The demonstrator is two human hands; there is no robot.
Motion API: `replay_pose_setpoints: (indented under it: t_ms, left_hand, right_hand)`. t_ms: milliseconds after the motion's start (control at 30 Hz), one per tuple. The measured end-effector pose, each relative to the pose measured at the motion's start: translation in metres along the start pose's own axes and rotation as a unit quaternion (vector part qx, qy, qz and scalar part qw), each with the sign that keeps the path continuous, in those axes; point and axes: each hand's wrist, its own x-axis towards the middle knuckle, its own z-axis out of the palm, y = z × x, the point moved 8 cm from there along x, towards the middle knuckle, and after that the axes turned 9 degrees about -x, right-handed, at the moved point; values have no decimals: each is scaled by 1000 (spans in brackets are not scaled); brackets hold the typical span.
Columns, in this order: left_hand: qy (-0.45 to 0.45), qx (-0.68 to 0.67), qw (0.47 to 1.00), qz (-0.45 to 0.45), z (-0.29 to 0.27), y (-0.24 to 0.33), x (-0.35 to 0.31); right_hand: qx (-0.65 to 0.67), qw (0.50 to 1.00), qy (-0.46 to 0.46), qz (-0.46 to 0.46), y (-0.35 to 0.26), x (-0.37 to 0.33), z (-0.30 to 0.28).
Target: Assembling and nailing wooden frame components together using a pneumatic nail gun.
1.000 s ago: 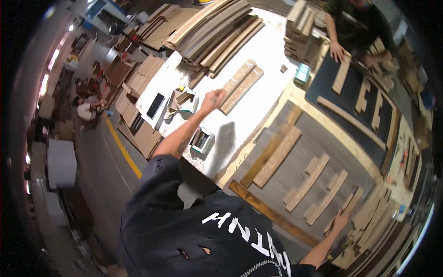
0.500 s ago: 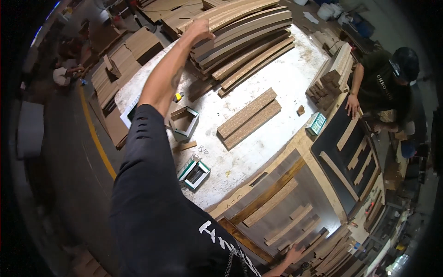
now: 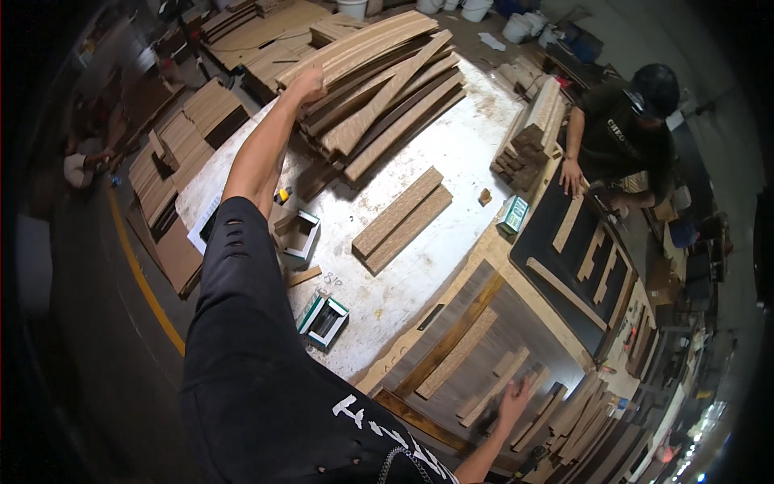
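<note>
Resting bent at the left end of a stack of long, curved, brown wooden strips (image 3: pixel 387 95), the nearer left hand (image 3: pixel 306 85) is perhaps pinching; I cannot tell. The stack is running away up-right. The right hand (image 3: pixel 513 399), fingers loosely spread, is hanging by short, straight tan strips (image 3: pixel 484 399).

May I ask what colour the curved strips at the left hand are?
The curved strips are light tan, clearest in the head view.

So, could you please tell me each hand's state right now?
Left hand: curled at the stacked curved wooden slats; grip cannot be told.
Right hand: fingers open over the wooden strips; contact cannot be told.
</note>
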Motion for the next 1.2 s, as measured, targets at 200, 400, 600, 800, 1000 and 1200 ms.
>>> replay_pose_setpoints:
  t_ms: [200, 400, 600, 800, 1000, 1200]
  left_hand:
    - [43, 182, 982, -2, 13, 54, -37]
    - [38, 216, 972, -89, 32, 49, -62]
    - [37, 182, 982, -40, 17, 36, -46]
    - [12, -96, 995, 34, -56, 93, -65]
    - [-24, -400, 911, -100, -90, 185, -278]
    - [46, -451, 879, -148, 5, 255, -595]
  right_hand:
    - [65, 995, -47, 61, 51, -34, 27]
    - [42, 990, -105, 85, 36, -50, 34]
    - [61, 989, -106, 88, 25, -46, 33]
    - [58, 986, -147, 59, 2, -32, 54]
    - [338, 886, -316, -6, -171, -58, 114]
    - [629, 455, -630, 11, -339, -194, 168]
